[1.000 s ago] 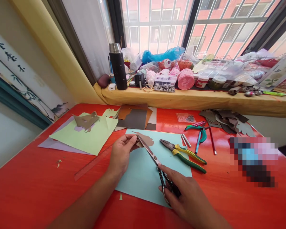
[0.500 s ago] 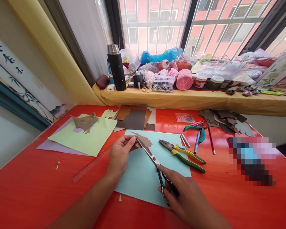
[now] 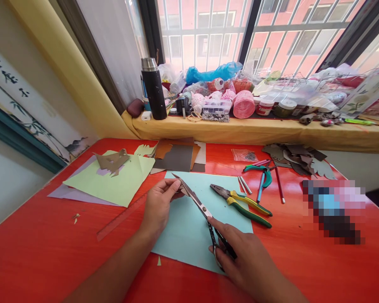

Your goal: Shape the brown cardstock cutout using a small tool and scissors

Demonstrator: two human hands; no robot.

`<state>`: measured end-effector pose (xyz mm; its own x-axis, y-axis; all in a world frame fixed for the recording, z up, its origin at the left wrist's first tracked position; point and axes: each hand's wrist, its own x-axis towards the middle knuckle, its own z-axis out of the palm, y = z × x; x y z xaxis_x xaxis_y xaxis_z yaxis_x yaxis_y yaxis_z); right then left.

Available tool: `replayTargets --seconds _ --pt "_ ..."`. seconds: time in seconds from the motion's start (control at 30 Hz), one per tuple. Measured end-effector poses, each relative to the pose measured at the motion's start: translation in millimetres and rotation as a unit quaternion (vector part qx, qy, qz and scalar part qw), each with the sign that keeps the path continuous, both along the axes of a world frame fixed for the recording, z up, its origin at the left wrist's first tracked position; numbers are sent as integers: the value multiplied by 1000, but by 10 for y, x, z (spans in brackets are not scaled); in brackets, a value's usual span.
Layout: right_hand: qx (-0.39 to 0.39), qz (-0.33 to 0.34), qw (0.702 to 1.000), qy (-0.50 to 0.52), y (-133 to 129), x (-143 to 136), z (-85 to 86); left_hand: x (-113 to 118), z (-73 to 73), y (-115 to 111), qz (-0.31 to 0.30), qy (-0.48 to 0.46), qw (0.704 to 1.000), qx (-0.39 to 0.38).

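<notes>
Between the thumb and fingers of my left hand [image 3: 159,202] is a small brown paper cutout [image 3: 183,192], seen nearly edge-on and partly hidden by the fingers and blades. My right hand [image 3: 244,252] grips a pair of scissors [image 3: 203,208] by its black handles. The silver blades point up and left and lie against the cutout, close to my left fingertips. A light blue sheet [image 3: 189,235] lies flat on the red table below both hands. Beside the scissors, on the right, rest pliers [image 3: 240,204] with green and yellow handles.
A clear ruler [image 3: 121,216] and a pale green sheet [image 3: 132,181] lie to the left. Coloured sheets [image 3: 177,158] are stacked behind. Small teal pliers [image 3: 267,176], pencils and grey-brown scraps [image 3: 303,160] sit at the right. A black thermos [image 3: 154,92] stands on the cluttered sill.
The brown cutout has turned in my left fingers, from showing its broad face to nearly edge-on. The scissors stay almost in place, and both hands have barely moved.
</notes>
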<state>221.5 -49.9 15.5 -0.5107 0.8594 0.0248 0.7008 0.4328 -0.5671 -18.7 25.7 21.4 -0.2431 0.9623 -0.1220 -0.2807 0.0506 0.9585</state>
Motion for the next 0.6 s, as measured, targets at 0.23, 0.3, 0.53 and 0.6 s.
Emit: replayTargets --seconds 0.23,0.3,0.53,0.6 --pt "-1 -1 1000 11 -7 -3 -15 -18 -10 5 -16 -2 1000 -6" --pt "-14 -5 1000 27 -6 -9 -15 -18 -12 4 -14 -4 1000 -4" --pt "-47 -14 997 64 -16 -36 -33 -21 -25 14 -20 -36 999 -1" --pt "-61 -19 995 73 -18 -38 -42 -26 -23 19 -20 -49 999 -6"
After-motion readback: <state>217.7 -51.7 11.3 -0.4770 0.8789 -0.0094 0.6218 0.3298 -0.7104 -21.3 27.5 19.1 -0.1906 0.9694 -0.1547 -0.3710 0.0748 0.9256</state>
